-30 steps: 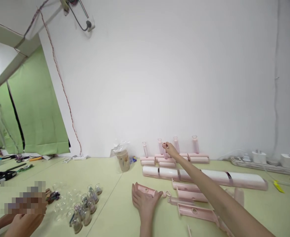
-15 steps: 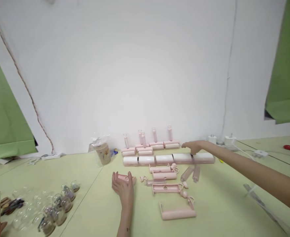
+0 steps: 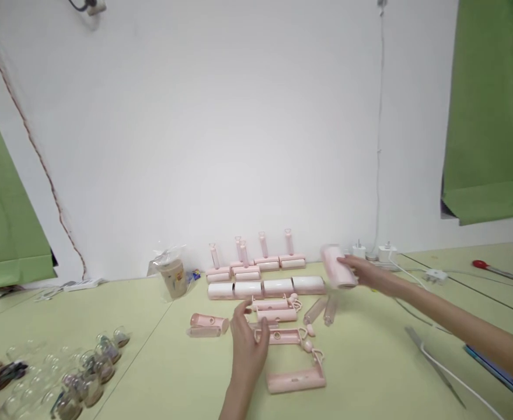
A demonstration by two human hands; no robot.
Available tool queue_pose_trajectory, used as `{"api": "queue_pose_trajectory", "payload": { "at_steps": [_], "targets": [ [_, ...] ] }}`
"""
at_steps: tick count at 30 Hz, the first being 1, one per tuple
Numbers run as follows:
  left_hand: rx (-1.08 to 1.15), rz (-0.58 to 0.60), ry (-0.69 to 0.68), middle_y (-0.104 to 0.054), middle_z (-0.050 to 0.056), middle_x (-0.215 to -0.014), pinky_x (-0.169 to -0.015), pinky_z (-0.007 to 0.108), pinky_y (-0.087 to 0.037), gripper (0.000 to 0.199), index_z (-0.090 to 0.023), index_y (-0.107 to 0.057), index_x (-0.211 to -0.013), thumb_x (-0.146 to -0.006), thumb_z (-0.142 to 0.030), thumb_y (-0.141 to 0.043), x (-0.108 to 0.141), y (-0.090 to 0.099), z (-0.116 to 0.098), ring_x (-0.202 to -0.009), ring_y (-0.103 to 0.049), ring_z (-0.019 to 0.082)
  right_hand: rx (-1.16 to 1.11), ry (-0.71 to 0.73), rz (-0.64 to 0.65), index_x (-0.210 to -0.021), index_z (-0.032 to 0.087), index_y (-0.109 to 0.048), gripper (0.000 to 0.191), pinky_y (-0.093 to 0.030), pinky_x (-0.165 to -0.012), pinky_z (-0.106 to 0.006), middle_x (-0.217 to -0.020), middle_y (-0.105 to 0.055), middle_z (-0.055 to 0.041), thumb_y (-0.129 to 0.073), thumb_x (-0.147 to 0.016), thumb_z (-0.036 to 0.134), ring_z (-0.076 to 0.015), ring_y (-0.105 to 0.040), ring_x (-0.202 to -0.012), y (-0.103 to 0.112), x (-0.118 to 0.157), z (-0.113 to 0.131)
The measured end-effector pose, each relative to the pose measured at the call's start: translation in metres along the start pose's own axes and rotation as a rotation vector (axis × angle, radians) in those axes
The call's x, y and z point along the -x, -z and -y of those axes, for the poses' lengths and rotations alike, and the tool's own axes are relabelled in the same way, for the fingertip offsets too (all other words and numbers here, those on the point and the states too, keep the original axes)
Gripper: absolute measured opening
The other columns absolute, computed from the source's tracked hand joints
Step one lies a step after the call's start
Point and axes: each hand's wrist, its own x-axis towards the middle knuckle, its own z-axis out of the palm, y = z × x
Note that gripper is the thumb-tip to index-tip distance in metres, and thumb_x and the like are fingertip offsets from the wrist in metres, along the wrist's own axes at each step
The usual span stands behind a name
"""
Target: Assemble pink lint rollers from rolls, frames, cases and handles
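Observation:
My right hand (image 3: 351, 269) grips a lint roller refill roll (image 3: 338, 269), a pale pink-white cylinder held tilted above the table behind the row of rolls. My left hand (image 3: 250, 335) is open, thumb and fingers apart, over the left ends of the pink lint roller frames (image 3: 278, 315); it partly hides them. A pink curved holder (image 3: 210, 321) lies to its left, with a clear tube (image 3: 204, 332) in front. Several white rolls (image 3: 278, 287) lie end to end beyond. Below right of my left hand rests another pink frame (image 3: 297, 381).
Several assembled pink lint rollers (image 3: 263, 262) stand by the wall. Left are a bagged cup (image 3: 174, 279) and clear glass domes (image 3: 90, 367). Clear tubes (image 3: 320, 311) lie centre right. White plugs (image 3: 386, 252), cables and red-handled scissors (image 3: 481, 265) are at right.
My right hand has lifted the right-end roll from the row. My left hand has let go of the pink holder and moved right. The view has shifted slightly.

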Motion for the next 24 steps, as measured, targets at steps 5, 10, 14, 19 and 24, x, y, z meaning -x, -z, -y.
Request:
{"api": "queue_pose_trajectory", "payload": {
  "at_steps": [5,10,14,19,24],
  "targets": [
    [0.258,0.342,0.103,-0.055,0.007,-0.102,-0.071,0.032,-0.044,0.055,-0.019,-0.016,-0.132,-0.085,-0.038,-0.038,0.001,0.0,-0.065,-0.077,-0.054,0.017,-0.378,-0.05,0.202,-0.1,0.013,-0.057,0.045,-0.046,-0.088,-0.034,-0.098,-0.066,-0.0109,-0.033,-0.086,0.049,-0.0215,-0.06,-0.098,-0.046,0.086,0.001],
    [0.279,0.522,0.29,-0.056,0.007,-0.099,-0.07,0.033,-0.043,0.064,-0.02,-0.03,-0.129,-0.077,-0.054,-0.045,-0.01,0.002,-0.095,-0.075,-0.057,0.02,-0.997,-0.462,0.255,-0.098,0.019,-0.059,0.04,-0.05,-0.082,-0.034,-0.083,-0.07,-0.0066,-0.061,-0.07,0.048,-0.025,-0.062,-0.093,-0.078,0.13,-0.011],
    [0.157,0.591,0.279,-0.062,0.006,-0.08,-0.071,0.039,-0.042,0.069,-0.024,-0.045,-0.12,-0.066,-0.066,-0.05,-0.011,-0.004,-0.098,-0.081,-0.057,0.029,-1.073,-0.633,0.246,-0.099,0.025,-0.058,0.044,-0.054,-0.076,-0.037,-0.079,-0.071,-0.0038,-0.072,-0.06,0.042,-0.0282,-0.063,-0.088,-0.095,0.144,-0.008],
    [0.3,0.792,0.444,-0.062,0.006,-0.085,-0.059,0.033,-0.046,0.059,-0.024,-0.056,-0.102,-0.059,-0.064,-0.057,-0.012,-0.008,-0.099,-0.072,-0.06,0.026,-1.08,-0.699,0.26,-0.091,0.026,-0.057,0.039,-0.055,-0.068,-0.031,-0.069,-0.07,0.0003,-0.074,-0.059,0.039,-0.0243,-0.065,-0.081,-0.104,0.162,0.001],
    [0.791,0.661,0.621,-0.052,0.009,-0.104,-0.056,0.026,-0.048,0.055,-0.02,-0.043,-0.11,-0.062,-0.04,-0.06,-0.011,0.021,-0.09,-0.08,-0.059,0.021,-1.144,-0.776,0.27,-0.098,0.025,-0.054,0.04,-0.056,-0.07,-0.028,-0.074,-0.07,-0.0027,-0.069,-0.066,0.041,-0.0221,-0.066,-0.079,-0.102,0.165,0.002]
  ]
}}
